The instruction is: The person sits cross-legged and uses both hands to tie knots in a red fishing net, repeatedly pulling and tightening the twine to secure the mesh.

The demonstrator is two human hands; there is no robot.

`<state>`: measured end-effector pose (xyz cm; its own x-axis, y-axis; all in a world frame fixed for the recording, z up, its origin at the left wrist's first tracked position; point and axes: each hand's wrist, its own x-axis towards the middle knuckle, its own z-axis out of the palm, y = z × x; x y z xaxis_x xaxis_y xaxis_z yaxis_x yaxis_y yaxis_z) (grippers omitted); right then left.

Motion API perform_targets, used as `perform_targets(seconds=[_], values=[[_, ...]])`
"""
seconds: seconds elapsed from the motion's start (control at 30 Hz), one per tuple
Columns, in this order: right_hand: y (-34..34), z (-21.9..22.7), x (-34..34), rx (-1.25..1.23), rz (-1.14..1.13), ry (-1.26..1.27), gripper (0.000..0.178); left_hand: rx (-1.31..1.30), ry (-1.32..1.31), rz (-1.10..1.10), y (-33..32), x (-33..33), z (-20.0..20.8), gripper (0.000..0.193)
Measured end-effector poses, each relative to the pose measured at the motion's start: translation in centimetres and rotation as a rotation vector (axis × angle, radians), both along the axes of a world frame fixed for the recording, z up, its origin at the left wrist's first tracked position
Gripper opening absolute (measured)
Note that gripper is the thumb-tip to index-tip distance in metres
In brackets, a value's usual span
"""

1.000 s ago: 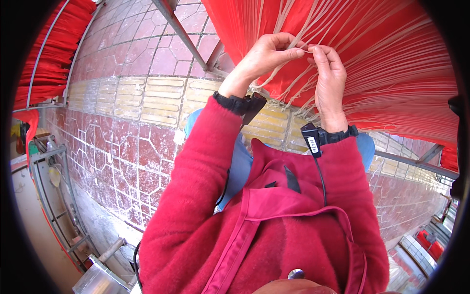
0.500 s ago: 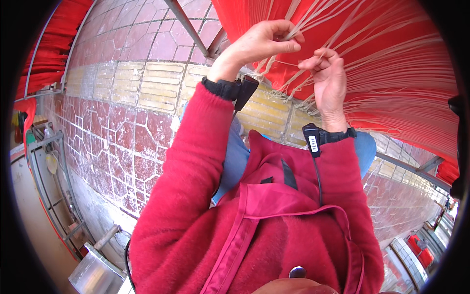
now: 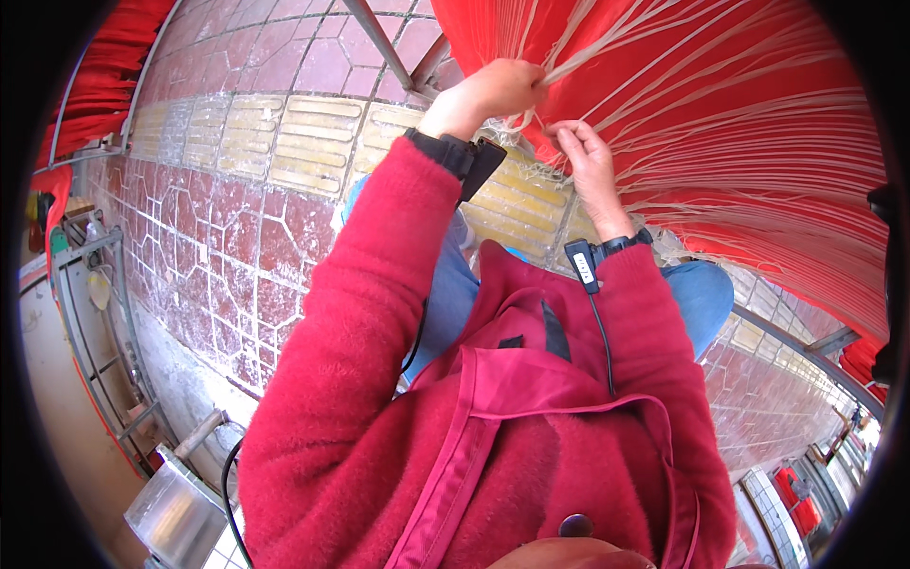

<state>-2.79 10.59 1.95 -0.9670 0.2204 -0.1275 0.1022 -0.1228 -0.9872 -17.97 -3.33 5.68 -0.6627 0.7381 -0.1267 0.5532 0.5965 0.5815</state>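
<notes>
Long pale thin strands (image 3: 654, 71) fan out across a red cloth (image 3: 607, 104) at the upper right. Whether they are noodles or threads I cannot tell. My left hand (image 3: 507, 87) is closed around a gathered bundle of them, its back toward me and most of its fingers hidden. Just to its right and a little nearer, my right hand (image 3: 590, 163) has thumb and forefinger pinched together at the strands' loose ends. Curled, tangled ends (image 3: 540, 169) hang below the two hands along the cloth's near edge.
A metal frame bar (image 3: 379, 43) stands left of the cloth, and another bar (image 3: 791, 330) runs below its right side. Patterned paving (image 3: 218, 228) with a yellow ribbed strip (image 3: 313, 142) lies beneath. More red cloth (image 3: 104, 71) hangs far left. A metal pot (image 3: 175, 517) stands lower left.
My right hand has moved left and slightly nearer, close to the left hand. The left hand has dropped a little and turned its back up, its fingers now closed around the bundle.
</notes>
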Motion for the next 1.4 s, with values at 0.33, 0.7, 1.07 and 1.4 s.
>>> perform_targets(seconds=[0.33,0.7,1.07,1.4], values=[[4.3,6.2,3.4,-0.672,0.269,0.085,0.031,0.512,0.518,0.563,-2.6,-2.9,-0.2,0.018],[-0.9,-3.4,3.4,0.129,0.338,-0.231,0.018,-0.016,0.089,0.200,-1.9,-1.0,-2.5,0.031],[-1.1,-9.7,3.8,0.177,0.189,-0.132,0.016,-0.305,-0.168,-0.174,-1.1,2.6,-10.8,0.035],[0.5,-8.2,6.2,0.347,0.299,-0.038,0.017,-0.109,-0.236,0.262,-2.8,-1.4,-9.5,0.027]])
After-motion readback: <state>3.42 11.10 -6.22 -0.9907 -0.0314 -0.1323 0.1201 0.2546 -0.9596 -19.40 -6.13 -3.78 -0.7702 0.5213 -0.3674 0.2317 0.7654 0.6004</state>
